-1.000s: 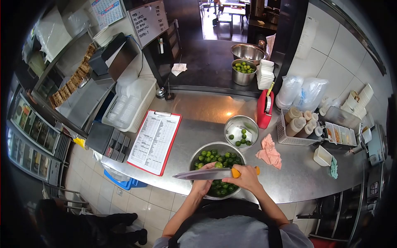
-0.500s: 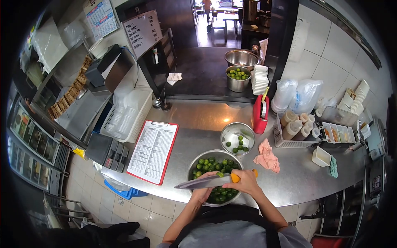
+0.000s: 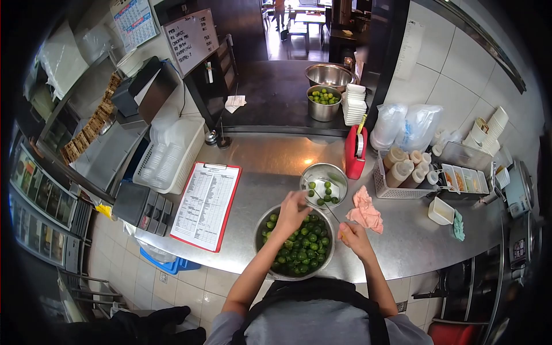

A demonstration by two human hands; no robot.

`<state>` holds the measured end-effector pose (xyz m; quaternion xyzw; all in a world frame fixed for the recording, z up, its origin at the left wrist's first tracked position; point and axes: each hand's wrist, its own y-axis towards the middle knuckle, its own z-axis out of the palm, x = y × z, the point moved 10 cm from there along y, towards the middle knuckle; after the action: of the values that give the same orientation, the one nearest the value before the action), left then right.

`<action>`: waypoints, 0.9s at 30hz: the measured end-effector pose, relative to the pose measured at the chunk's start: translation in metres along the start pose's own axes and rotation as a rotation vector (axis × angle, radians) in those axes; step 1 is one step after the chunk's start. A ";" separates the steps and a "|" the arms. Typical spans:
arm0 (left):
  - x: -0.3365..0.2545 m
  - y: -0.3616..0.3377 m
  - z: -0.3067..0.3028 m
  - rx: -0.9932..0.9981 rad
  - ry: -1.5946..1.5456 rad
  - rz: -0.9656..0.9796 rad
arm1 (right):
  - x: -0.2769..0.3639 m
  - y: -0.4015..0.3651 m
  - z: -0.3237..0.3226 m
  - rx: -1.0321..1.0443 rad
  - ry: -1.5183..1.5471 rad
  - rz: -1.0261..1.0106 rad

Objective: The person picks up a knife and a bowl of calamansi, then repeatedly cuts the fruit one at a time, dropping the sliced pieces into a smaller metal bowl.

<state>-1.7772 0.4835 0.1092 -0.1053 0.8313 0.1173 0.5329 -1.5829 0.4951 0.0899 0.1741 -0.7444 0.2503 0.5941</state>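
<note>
A knife [image 3: 329, 211] is in my right hand [image 3: 356, 238], which is closed around its yellow-orange handle. The thin blade, seen nearly edge-on, points up and left across the small metal bowl's near rim. My left hand [image 3: 292, 214] is over the far side of the large metal bowl [image 3: 258, 253], its slightly blurred fingers loosely apart at the left rim of the small metal bowl [image 3: 342, 179]. No lime shows in those fingers. Many green limes [image 3: 300, 244] fill the large bowl. Several limes [image 3: 328, 191] lie in the small bowl, one of them close to my left fingertips.
A pink cloth [image 3: 364, 211] lies right of the small bowl. A red clipboard [image 3: 201, 207] is to the left. Behind are a red tape dispenser [image 3: 353, 155] and a pot of limes [image 3: 324, 109]. A basket of bottles [image 3: 397, 188] stands at right.
My left hand has moved up from under the blade to the small bowl, which holds one more lime. My right hand has moved right and lower relative to the bowls, turning the knife. The view has shifted slightly.
</note>
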 end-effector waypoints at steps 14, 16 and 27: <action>-0.013 -0.039 0.015 0.035 0.273 0.169 | 0.006 0.011 0.025 -0.062 -0.133 -0.134; -0.031 -0.058 0.008 0.075 0.152 0.174 | 0.018 0.013 0.033 -0.011 -0.149 -0.123; -0.014 -0.107 -0.018 -0.070 -0.207 0.020 | 0.019 0.006 0.067 0.198 -0.008 -0.033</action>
<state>-1.7554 0.3772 0.1204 -0.1028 0.7681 0.1620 0.6109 -1.6441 0.4618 0.0956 0.2452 -0.7153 0.3121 0.5752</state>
